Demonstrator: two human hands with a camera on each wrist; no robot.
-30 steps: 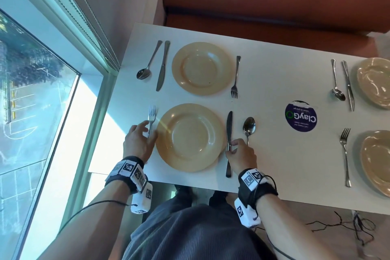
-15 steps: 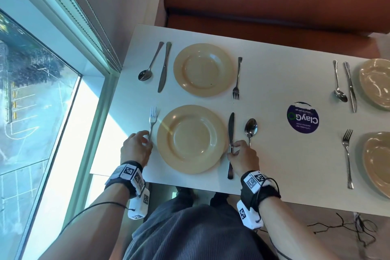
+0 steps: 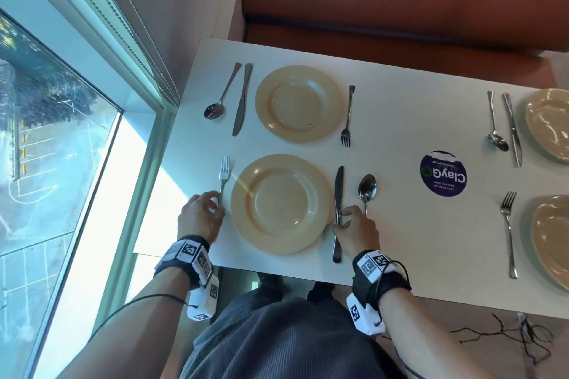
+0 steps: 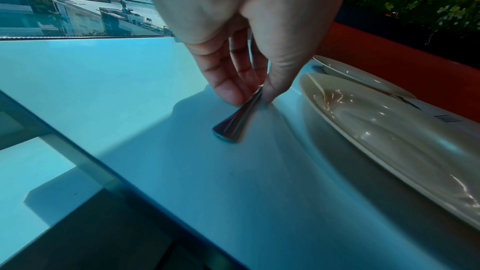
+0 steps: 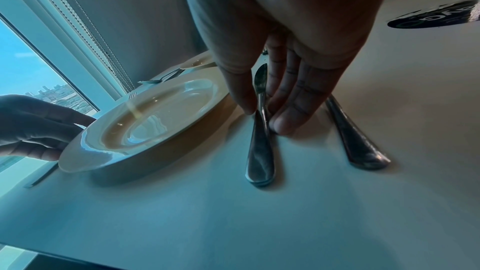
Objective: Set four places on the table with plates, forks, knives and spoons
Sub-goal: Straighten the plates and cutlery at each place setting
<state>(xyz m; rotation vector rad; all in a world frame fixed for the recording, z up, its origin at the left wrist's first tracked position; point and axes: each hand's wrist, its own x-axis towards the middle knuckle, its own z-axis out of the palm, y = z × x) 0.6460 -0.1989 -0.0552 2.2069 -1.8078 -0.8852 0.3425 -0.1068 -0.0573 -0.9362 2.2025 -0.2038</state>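
Observation:
A tan plate [image 3: 281,203] lies at the near left place on the white table [image 3: 400,234]. To its left lies a fork [image 3: 224,175], and my left hand [image 3: 200,215] pinches its handle [image 4: 233,124] between thumb and fingers [image 4: 228,93]. To the plate's right lie a knife [image 3: 338,191] and a spoon [image 3: 367,188]. My right hand [image 3: 354,228] pinches the knife handle [image 5: 259,155] between thumb and fingertips [image 5: 288,118], while the spoon handle [image 5: 355,143] lies free beside it. Both pieces rest flat on the table.
Across the table is a second plate [image 3: 298,103] with a spoon [image 3: 220,95], knife [image 3: 242,98] and fork [image 3: 348,117]. At the right are two more plates [image 3: 551,123] [image 3: 554,240] with cutlery, and a purple sticker [image 3: 443,174]. A window runs along the left and an orange bench along the far side.
My left hand has drawn back a little along the fork handle toward the near edge. The right hand stays on the knife.

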